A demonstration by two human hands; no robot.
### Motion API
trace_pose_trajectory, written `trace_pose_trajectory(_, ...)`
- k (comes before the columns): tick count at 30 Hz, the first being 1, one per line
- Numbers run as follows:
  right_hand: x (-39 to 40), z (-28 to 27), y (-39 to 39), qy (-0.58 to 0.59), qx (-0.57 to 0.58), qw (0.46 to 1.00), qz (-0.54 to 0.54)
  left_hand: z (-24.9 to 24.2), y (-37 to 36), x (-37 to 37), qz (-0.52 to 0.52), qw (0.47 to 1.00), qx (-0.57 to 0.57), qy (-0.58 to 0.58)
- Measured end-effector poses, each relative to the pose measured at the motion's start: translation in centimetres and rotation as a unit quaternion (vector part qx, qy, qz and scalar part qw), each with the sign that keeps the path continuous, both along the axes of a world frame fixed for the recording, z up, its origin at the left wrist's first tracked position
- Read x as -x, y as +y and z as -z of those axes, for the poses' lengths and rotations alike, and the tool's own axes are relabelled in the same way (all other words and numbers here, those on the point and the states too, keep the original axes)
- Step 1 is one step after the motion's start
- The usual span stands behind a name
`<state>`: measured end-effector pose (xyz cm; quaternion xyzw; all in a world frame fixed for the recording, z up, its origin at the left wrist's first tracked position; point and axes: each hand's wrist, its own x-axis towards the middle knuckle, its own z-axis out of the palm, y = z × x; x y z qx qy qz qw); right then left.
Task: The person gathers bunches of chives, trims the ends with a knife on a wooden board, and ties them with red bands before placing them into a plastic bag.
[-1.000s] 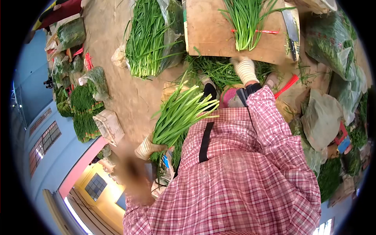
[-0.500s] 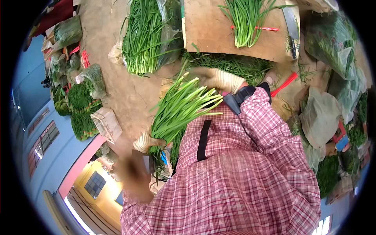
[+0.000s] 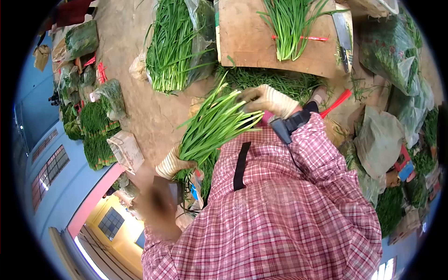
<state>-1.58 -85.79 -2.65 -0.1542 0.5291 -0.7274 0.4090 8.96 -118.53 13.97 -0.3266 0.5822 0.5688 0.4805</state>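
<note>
A loose bunch of green chives [image 3: 210, 126] slants across the front of my body, its pale stalk ends up and to the right. My left hand [image 3: 173, 164], in a cream work glove, is wrapped round the leafy lower part. At the stalk ends is my right hand [image 3: 273, 100], in a similar glove with dirty fingertips. Its fingers curl in against the stalks; what they pinch is hidden. Beyond, a wooden board [image 3: 247, 44] bears another chive bunch [image 3: 290, 35] lying over a red tie [image 3: 315, 38], with a knife [image 3: 343, 39] at the right edge.
A big pile of chives [image 3: 170, 51] lies on plastic left of the board. Loose trimmings [image 3: 270, 81] cover the ground before it. Red ties [image 3: 337, 102] lie right of my knee. Filled plastic bags [image 3: 389, 60] stand at the right; tied bunches [image 3: 98, 135] sit far left.
My right hand, blurred before, now shows clearly at the stalk ends, its fingers curled. My left hand still holds the chives, having shifted slightly. The whole view has moved a little.
</note>
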Motion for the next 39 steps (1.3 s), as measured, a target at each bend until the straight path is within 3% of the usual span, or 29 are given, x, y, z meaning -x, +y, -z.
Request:
trace_pose_trajectory(2,-0.2,0.9,-0.6,-0.070,0.033,0.996,0.044,0.1,-0.2,0.4,0.057,0.998,0.013,-0.010)
trace_pose_trajectory(4,-0.2,1.8,-0.2,-0.116,-0.054,0.982,0.140,-0.8,-0.4,0.3,0.045,0.999,0.025,-0.014)
trace_pose_trajectory(5,0.2,2.3,0.0,-0.198,-0.063,0.962,0.176,-1.2,-0.5,0.2,0.033,0.999,0.036,-0.019)
trace_pose_trajectory(6,0.8,3.1,0.1,-0.227,-0.124,0.953,0.156,-1.3,-1.0,0.1,0.031,0.999,0.039,-0.021)
trace_pose_trajectory(8,1.4,2.3,-0.2,-0.171,-0.061,0.982,0.044,-1.4,-1.9,-0.4,0.058,0.996,0.059,-0.033)
trace_pose_trajectory(10,0.8,0.2,-1.9,-0.179,-0.018,0.984,-0.017,-1.0,-1.7,-0.3,0.058,0.996,0.057,-0.026)
trace_pose_trajectory(11,0.5,1.3,-2.9,-0.096,-0.019,0.994,-0.042,-0.9,-1.5,-0.1,0.063,0.996,0.046,-0.030)
trace_pose_trajectory(12,0.4,1.5,-3.0,-0.112,-0.016,0.993,-0.042,-0.9,-1.4,-0.1,0.069,0.996,0.034,-0.035)
trace_pose_trajectory(14,0.5,3.0,-2.7,-0.150,-0.038,0.988,0.013,-0.8,-1.8,-0.5,0.096,0.994,0.044,-0.037)
trace_pose_trajectory(16,0.9,4.4,-1.3,-0.171,-0.105,0.967,0.159,-1.5,-1.2,-0.8,0.012,0.999,0.032,0.006)
trace_pose_trajectory(18,2.4,5.1,-0.7,-0.148,-0.174,0.968,0.105,-1.5,-2.1,-1.3,0.040,0.998,0.044,0.015)
trace_pose_trajectory(19,2.2,3.9,-1.3,-0.177,-0.124,0.970,0.117,-1.3,-2.4,-1.5,0.072,0.996,0.050,0.019)
trace_pose_trajectory(20,2.4,1.8,-2.2,-0.074,-0.081,0.989,0.103,-1.1,-2.3,-1.3,0.068,0.996,0.050,0.021)
trace_pose_trajectory(22,2.1,-0.4,-4.6,-0.086,0.086,0.989,0.083,-0.4,-1.8,-0.6,0.169,0.984,0.053,0.014)
trace_pose_trajectory(24,2.6,0.2,-5.0,-0.088,0.024,0.996,0.016,-0.1,-1.8,-1.2,0.187,0.979,0.078,0.029)
trace_pose_trajectory(26,3.7,1.0,-3.9,-0.089,-0.097,0.980,0.150,-0.5,-2.3,-1.5,0.156,0.984,0.082,0.021)
trace_pose_trajectory(28,5.0,7.8,-1.2,-0.176,-0.256,0.913,0.266,-1.6,-3.2,-2.2,0.133,0.987,0.081,0.028)
trace_pose_trajectory(30,4.0,22.5,1.9,-0.154,-0.284,0.912,0.254,-3.2,-3.6,-2.1,0.107,0.987,0.117,0.027)
trace_pose_trajectory(31,3.2,13.0,-0.5,-0.068,-0.305,0.921,0.233,-3.6,-3.2,-2.1,0.073,0.989,0.122,0.044)
trace_pose_trajectory(32,3.3,9.0,-1.3,0.065,-0.281,0.953,0.089,-3.3,-3.1,-2.3,0.073,0.989,0.120,0.043)
trace_pose_trajectory(33,1.7,6.9,-3.0,-0.035,-0.166,0.983,0.066,-3.1,-3.2,-2.4,0.086,0.988,0.117,0.046)
trace_pose_trajectory(34,0.3,6.6,-4.5,-0.028,-0.068,0.997,0.030,-2.7,-3.4,-2.4,0.101,0.987,0.113,0.052)
trace_pose_trajectory(35,0.9,1.8,-4.6,-0.143,-0.013,0.988,-0.056,-2.1,-3.6,-2.5,0.104,0.987,0.108,0.052)
trace_pose_trajectory(36,0.9,1.5,-5.6,-0.025,-0.016,0.995,-0.099,-1.7,-3.8,-2.6,0.073,0.993,0.092,0.032)
trace_pose_trajectory(38,0.6,2.3,-5.9,-0.002,-0.021,0.998,-0.050,-1.6,-3.7,-2.9,0.044,0.996,0.078,0.007)
trace_pose_trajectory(39,1.3,2.0,-5.4,-0.121,-0.070,0.990,0.018,-1.6,-3.4,-2.9,0.016,0.997,0.073,0.023)
